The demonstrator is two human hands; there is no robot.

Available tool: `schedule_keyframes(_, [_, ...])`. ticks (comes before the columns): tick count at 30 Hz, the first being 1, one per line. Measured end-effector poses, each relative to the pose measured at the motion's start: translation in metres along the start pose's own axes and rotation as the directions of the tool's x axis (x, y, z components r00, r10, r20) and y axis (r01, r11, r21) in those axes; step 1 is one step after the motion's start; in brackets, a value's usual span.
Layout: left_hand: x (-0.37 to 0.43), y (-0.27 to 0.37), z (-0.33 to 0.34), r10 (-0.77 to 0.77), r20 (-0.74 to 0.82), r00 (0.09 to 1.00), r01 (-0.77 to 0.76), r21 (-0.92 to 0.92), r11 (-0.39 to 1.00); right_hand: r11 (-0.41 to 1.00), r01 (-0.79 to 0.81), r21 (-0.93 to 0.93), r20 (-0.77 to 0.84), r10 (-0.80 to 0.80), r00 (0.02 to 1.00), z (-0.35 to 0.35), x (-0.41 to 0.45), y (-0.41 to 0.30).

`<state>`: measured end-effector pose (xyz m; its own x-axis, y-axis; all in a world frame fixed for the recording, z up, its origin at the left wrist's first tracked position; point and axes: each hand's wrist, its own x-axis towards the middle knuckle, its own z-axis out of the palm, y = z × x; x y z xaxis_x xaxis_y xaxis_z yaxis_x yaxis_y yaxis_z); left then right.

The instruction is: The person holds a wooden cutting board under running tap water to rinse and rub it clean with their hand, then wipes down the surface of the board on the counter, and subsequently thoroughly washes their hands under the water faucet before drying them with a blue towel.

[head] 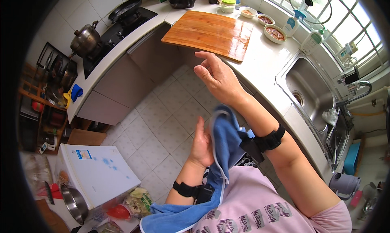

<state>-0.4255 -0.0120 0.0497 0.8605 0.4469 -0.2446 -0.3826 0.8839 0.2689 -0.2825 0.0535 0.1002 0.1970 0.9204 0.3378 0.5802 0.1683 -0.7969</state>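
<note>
A blue cloth towel with a pale edge (pixel 224 141) hangs between my forearms and trails over my left forearm to the lower left. My left hand (pixel 202 144) is at the towel's left side, thumb up, its fingers partly hidden by the cloth; whether they grip it I cannot tell. My right hand (pixel 219 77) is raised above the towel with fingers loosely bent and nothing in it, just below the edge of a wet bamboo cutting board (pixel 210 32) on the counter. Black straps are around both of my forearms.
Right of the board stand a bowl of sauce (pixel 275 33), smaller bowls and pump bottles. A steel sink (pixel 307 83) with a faucet (pixel 362 85) lies at right. At left are a gas stove (pixel 112 35) with a pot (pixel 85 39) and a pan, and a small white fridge (pixel 100 172).
</note>
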Motion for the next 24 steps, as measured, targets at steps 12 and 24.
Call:
schedule_keyframes(12, [-0.021, -0.045, 0.021, 0.019, 0.014, 1.000, -0.023, 0.705, 0.709, 0.977, -0.174, 0.120, 0.077, 0.166, 0.983, -0.004, -0.003, 0.038])
schedule_keyframes(24, [-0.027, -0.023, -0.008, 0.144, -0.078, 0.987, -0.045, 0.714, 0.699, 0.888, -0.301, 0.347, -0.019, 0.328, 0.945, -0.038, 0.000, 0.059])
